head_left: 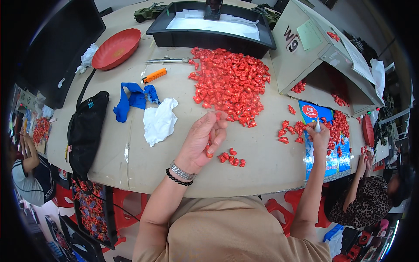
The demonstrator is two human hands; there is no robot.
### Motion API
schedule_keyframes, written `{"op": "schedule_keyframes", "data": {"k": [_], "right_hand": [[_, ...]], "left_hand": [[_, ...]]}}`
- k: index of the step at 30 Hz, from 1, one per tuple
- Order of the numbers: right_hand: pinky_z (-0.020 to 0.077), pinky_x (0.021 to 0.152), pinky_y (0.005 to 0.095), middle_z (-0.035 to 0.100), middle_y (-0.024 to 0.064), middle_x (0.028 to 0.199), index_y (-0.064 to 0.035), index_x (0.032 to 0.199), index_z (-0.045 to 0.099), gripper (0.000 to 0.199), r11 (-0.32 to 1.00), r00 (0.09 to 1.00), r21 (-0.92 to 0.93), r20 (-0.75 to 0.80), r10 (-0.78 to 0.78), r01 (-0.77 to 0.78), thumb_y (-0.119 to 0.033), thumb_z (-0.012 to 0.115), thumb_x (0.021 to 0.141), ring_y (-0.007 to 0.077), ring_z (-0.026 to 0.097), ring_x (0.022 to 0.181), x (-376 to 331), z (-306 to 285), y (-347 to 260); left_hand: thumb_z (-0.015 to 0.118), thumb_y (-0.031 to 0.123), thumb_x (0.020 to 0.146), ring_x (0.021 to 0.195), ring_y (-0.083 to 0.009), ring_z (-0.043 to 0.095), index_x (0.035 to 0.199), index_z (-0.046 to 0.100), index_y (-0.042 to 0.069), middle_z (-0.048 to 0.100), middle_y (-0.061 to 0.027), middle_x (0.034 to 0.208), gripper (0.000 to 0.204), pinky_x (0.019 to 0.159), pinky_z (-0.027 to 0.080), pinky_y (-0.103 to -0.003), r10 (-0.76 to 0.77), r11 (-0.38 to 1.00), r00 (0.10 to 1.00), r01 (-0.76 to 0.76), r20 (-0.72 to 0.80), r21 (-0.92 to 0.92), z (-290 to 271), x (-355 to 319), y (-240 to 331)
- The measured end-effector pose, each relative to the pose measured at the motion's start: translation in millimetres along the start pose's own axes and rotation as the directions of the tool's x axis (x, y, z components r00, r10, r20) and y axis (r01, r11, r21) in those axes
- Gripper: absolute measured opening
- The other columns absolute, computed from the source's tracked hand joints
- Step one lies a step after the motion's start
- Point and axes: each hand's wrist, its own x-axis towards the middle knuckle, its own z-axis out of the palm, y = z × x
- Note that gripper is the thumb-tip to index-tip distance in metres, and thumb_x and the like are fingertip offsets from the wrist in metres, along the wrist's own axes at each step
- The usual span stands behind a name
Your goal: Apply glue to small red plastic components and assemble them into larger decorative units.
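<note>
Pieces (pixel 209 152), small and red, clamped in curled left hand (pixel 200 142) at seven o'clock of red pile (pixel 231 83); white-tipped tube (pixel 317 127) gripped in right hand (pixel 321 139) at four o'clock. Risk: dropped pieces from loosened fingers, perhaps stray drips from over-squeezing.

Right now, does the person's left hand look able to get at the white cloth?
Probably yes: the white cloth lies left of the left hand with bare tabletop between, though it holds a red piece.

black characters (pixel 291 38) on box (pixel 301 53), logo (pixel 310 111) on sheet (pixel 345 162)
</note>
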Motion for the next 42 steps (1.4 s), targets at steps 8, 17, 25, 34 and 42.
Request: {"op": "schedule_keyframes", "data": {"k": [8,17,25,34,42], "right_hand": [[0.0448,0.053,0.0226,0.063,0.0038,0.078,-0.0036,0.095,0.068,0.020,0.985,0.981,-0.078,-0.110,-0.161,0.153,-0.002,0.067,0.075,0.0070,0.053,0.061,-12.7,6.5,-50.2],[0.0417,0.056,0.0222,0.058,0.0023,0.091,-0.0053,0.101,0.058,0.032,0.874,0.841,0.485,0.461,-0.284,0.029,0.006,0.063,0.072,0.0068,0.052,0.071,-60.9,98.6,-147.2],[0.0432,0.063,0.0248,0.053,0.0078,0.108,-0.0067,0.111,0.044,0.038,0.759,0.770,0.646,0.525,-0.363,-0.082,0.003,0.059,0.078,0.0106,0.055,0.077,-74.0,143.6,-139.1],[0.0519,0.079,0.0276,0.053,0.0072,0.105,0.0014,0.105,0.058,0.027,0.721,0.778,0.651,0.316,-0.542,0.238,0.004,0.063,0.079,0.0165,0.060,0.096,-77.3,132.6,-125.8],[0.0528,0.076,0.0292,0.065,0.0135,0.101,-0.0001,0.095,0.063,0.024,0.548,0.690,0.707,0.118,-0.714,0.446,0.009,0.067,0.073,0.0198,0.063,0.093,-77.9,129.0,-120.9]], "left_hand": [[0.048,0.032,0.097,0.050,-0.0064,0.042,0.117,0.053,0.005,0.059,-0.0017,0.089,0.034,0.033,0.034,-0.017,0.046,0.996,0.999,-0.048,-0.027,-0.071,3.5,0.0,0.8],[0.047,0.026,0.098,0.050,-0.0061,0.042,0.106,0.055,0.009,0.058,-0.0031,0.090,0.021,0.033,0.033,-0.017,0.059,0.996,0.998,-0.059,-0.004,-0.062,5.4,0.8,6.2],[0.050,0.022,0.096,0.052,-0.0063,0.043,0.105,0.055,0.009,0.057,-0.0046,0.092,0.016,0.033,0.033,-0.017,0.090,0.995,0.995,-0.091,-0.039,-0.034,-2.9,3.1,-1.8],[0.049,0.023,0.097,0.053,-0.0080,0.044,0.104,0.054,0.008,0.061,-0.0077,0.098,0.018,0.033,0.033,-0.018,0.038,0.992,0.999,-0.037,0.008,-0.117,-6.3,4.6,-3.6],[0.047,0.027,0.098,0.056,-0.0099,0.040,0.098,0.054,0.006,0.060,-0.0075,0.093,0.022,0.035,0.033,-0.019,-0.011,0.944,1.000,0.008,-0.008,-0.329,-12.1,3.8,-7.3]]}}
